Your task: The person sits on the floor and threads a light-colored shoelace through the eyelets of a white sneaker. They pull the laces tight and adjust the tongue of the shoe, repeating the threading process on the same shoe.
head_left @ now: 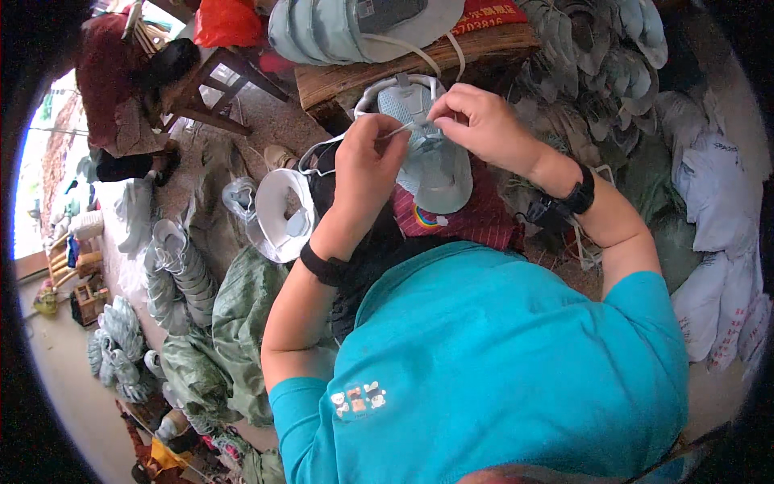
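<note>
- Head view: left hand [364, 161] pinches a thin pale cord [413, 126]; right hand [488, 125], at its 2 o'clock, fingers curled in, can't tell if gripping.
- Mesh shoe upper [435, 171], pale and rounded, sits at left's 3 o'clock, right's 8.
- Rough wooden bench [334, 83] at 12, bulgy pale stacked uppers [318, 32] on top.

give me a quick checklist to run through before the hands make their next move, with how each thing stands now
1. Left hand pinching the white lace: ok.
2. Right hand gripping it firmly: cannot tell, fingertips too small.
3. Shoe upper below both hands: ok.
4. Lacing evenly threaded: cannot tell, partly hidden.
5. Wooden bench free of other work: not ok, stacked uppers lie there.
6. Black wristbands clear of the lace: ok.
</note>
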A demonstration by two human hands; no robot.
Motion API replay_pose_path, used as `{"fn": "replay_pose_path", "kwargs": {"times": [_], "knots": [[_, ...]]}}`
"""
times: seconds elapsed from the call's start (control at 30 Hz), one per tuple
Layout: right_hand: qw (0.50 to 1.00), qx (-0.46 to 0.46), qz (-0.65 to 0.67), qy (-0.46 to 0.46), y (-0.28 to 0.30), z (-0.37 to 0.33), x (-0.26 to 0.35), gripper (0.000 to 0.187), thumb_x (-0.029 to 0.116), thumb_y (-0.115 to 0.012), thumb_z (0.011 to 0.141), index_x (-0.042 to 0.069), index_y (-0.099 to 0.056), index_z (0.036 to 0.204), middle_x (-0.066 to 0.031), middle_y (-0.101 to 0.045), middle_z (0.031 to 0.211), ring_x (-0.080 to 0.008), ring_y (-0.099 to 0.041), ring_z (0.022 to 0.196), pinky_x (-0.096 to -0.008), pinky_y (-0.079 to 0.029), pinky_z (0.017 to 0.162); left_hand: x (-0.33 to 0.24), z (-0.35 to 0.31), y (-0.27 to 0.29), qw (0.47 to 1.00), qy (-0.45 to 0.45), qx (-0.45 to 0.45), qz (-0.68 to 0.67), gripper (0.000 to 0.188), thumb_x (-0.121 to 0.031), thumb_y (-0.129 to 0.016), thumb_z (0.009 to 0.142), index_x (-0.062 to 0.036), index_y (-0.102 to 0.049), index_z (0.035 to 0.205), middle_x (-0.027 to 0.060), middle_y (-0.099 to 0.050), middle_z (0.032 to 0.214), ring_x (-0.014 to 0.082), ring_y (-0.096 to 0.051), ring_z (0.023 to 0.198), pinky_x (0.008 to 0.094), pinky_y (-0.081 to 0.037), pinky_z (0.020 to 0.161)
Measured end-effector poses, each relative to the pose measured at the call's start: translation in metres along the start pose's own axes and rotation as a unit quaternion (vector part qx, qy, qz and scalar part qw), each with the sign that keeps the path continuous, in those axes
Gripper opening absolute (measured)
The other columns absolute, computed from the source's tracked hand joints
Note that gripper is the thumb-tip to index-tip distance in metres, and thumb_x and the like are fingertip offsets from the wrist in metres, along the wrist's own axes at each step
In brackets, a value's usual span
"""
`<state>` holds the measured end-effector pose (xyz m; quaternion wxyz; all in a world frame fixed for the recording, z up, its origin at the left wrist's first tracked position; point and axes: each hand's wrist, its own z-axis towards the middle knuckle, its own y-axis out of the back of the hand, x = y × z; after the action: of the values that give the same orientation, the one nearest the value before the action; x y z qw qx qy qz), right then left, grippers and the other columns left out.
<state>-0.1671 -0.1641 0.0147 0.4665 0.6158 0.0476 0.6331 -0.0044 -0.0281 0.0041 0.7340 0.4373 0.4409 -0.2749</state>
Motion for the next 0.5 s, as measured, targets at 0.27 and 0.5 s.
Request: {"fn": "replay_pose_path", "kwargs": {"times": [0.27, 0.5], "knots": [[0.986, 0.005, -0.143, 0.09, -0.011, -0.014, -0.006, 0.015, 0.004, -0.064, 0.08, 0.003, -0.061, 0.095, -0.0094, -0.056, 0.083, -0.0221, -0.06, 0.072, -0.0331, -0.05, 0.064, 0.004, -0.002, -0.004, 1.0, -0.019, -0.013, -0.005, 0.011, -0.004, -0.069, 0.083, -0.0009, -0.061, 0.091, 0.0079, -0.06, 0.095, 0.0141, -0.058, 0.068, 0.0255, -0.047, 0.062], [0.99, -0.042, -0.084, 0.105, -0.004, 0.008, 0.002, 0.014, 0.002, -0.063, 0.077, 0.003, -0.057, 0.09, -0.0105, -0.055, 0.082, -0.0256, -0.06, 0.071, -0.0365, -0.049, 0.063, 0.001, -0.008, -0.004, 0.996, -0.073, 0.059, -0.002, 0.016, -0.004, -0.067, 0.079, -0.0029, -0.061, 0.093, 0.0108, -0.062, 0.105, 0.0196, -0.059, 0.076, 0.0297, -0.049, 0.064]]}}
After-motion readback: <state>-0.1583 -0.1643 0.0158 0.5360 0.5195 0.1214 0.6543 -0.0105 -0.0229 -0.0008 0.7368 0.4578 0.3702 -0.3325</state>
